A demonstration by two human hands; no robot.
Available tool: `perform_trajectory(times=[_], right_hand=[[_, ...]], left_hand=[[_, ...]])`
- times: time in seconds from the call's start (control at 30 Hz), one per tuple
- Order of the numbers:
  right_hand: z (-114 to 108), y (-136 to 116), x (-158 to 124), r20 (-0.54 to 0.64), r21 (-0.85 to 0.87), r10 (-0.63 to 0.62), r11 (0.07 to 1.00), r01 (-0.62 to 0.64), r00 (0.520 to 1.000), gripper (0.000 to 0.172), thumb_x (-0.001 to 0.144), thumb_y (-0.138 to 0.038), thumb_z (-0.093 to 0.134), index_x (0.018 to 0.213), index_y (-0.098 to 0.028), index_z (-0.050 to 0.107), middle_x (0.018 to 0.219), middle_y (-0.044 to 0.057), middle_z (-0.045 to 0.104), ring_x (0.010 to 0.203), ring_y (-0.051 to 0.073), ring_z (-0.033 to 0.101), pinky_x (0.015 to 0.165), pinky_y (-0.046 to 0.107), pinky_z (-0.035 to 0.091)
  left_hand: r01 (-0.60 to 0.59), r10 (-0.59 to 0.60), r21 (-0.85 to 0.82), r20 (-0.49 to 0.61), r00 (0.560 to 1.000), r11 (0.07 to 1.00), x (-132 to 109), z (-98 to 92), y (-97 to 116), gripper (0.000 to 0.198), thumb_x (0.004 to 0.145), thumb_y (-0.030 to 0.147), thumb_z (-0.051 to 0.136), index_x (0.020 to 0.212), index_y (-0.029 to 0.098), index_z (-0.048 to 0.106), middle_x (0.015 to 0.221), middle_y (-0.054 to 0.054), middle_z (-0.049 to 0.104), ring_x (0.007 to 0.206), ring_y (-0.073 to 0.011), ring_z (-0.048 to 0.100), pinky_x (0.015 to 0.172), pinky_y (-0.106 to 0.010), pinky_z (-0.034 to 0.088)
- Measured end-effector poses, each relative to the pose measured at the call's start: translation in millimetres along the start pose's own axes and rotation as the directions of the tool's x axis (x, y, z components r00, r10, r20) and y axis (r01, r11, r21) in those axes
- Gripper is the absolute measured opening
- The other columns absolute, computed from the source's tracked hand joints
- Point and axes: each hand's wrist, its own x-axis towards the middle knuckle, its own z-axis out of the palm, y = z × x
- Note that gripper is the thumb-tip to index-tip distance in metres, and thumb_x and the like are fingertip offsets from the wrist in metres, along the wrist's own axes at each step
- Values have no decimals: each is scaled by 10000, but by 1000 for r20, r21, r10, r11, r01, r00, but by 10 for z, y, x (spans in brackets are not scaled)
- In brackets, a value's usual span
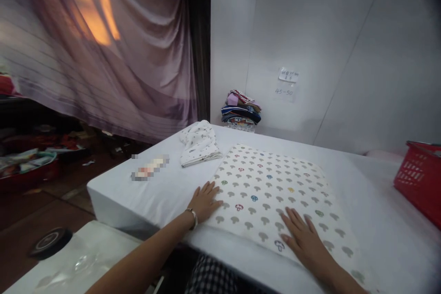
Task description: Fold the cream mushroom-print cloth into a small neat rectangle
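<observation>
Under both palms lies a mushroom-print cloth (pixel 272 193), spread flat on the white surface (pixel 372 220) with its near edge at the person's body. The left hand (pixel 206 202) is open, its fingers resting on the cloth's left border and its heel on the bare surface beside it. A bracelet (pixel 193 218) sits on that wrist. The right hand (pixel 303 239) is also open, palm down, fingers spread on the near right part of the cloth. Neither hand grips anything.

This looks like the pressing-flat step: the cloth seems squared and nearly free of wrinkles. Flat palms can only press or slide, so lifting or folding would call for fingers to close on an edge or corner, and the nearest border is at the left fingertips.

Counted:
- Hands: two.
- Mushroom-print cloth: one.
- Small white garment (pixel 200 147): one, folded, beyond the left hand.
- Stack of folded clothes (pixel 241 110): one, farther beyond the left hand, against the wall. It may hold five or six pieces, but it is too small to count surely.
- Red basket (pixel 420 179): one, well to the right of the right hand.
- Blurred item (pixel 149 168): one, left of and beyond the left hand.
</observation>
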Motion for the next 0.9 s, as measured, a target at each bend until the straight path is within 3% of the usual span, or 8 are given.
perform_trajectory(times=[0.17, 0.37, 0.47, 0.6, 0.73, 0.9], right_hand=[[-158, -173, 137, -6, 64, -41, 997, 41, 999, 576, 915, -557, 270, 1436, -312, 239, 1510, 16, 118, 1381, 269, 112, 1101, 554, 128], [-190, -457, 432, -1, 132, -299, 946, 296, 954, 576, 920, -525, 330, 1443, -356, 158, 1515, 9, 86, 1387, 258, 92, 1110, 533, 118], [-67, -472, 494, 2, 128, -357, 927, 354, 934, 586, 919, -521, 344, 1443, -369, 130, 1510, 13, 108, 1379, 271, 142, 1098, 547, 158], [82, -417, 531, -105, 20, -417, 907, 422, 903, 623, 909, -526, 370, 1449, -351, 113, 1494, 31, 163, 1350, 285, 245, 1076, 527, 244], [314, -352, 579, -195, -121, -476, 879, 461, 858, 671, 892, -566, 358, 1455, -339, 72, 1443, 37, 287, 1290, 267, 368, 1032, 468, 358], [915, -340, 634, -372, -201, -344, 937, 287, 862, 652, 881, -562, 319, 1429, -430, -8, 1306, -42, 457, 1163, 276, 507, 900, 505, 499]], left_hand=[[42, -31, -107, 102, 994, 993, 169, -233, -40, 619, 826, 578, 342, 1348, 250, 384, 1488, -51, 255, 1382, -234, 179, 1112, -447, 210], [-31, 34, -60, 57, 998, 998, 732, -468, 176, 643, 801, 601, 385, 1333, 241, 408, 1485, -64, 262, 1377, -261, 189, 1111, -473, 201], [-40, 42, -68, 25, 999, 997, 1112, -450, 321, 584, 816, 567, 402, 1312, 260, 431, 1479, -45, 284, 1371, -226, 218, 1116, -417, 218], [-6, 1, -90, -52, 999, 996, 1686, -420, 401, 517, 860, 486, 393, 1307, 230, 437, 1463, -58, 319, 1356, -204, 256, 1110, -350, 239], [63, -80, -125, -130, 988, 990, 2315, -452, 360, 443, 910, 417, 361, 1276, 186, 453, 1401, -101, 401, 1284, -211, 368, 1069, -399, 308], [202, -226, -169, -140, 964, 965, 2985, -468, 291, 385, 862, 421, 507, 1149, 166, 529, 1196, -90, 541, 1067, -211, 532, 926, -460, 443]])
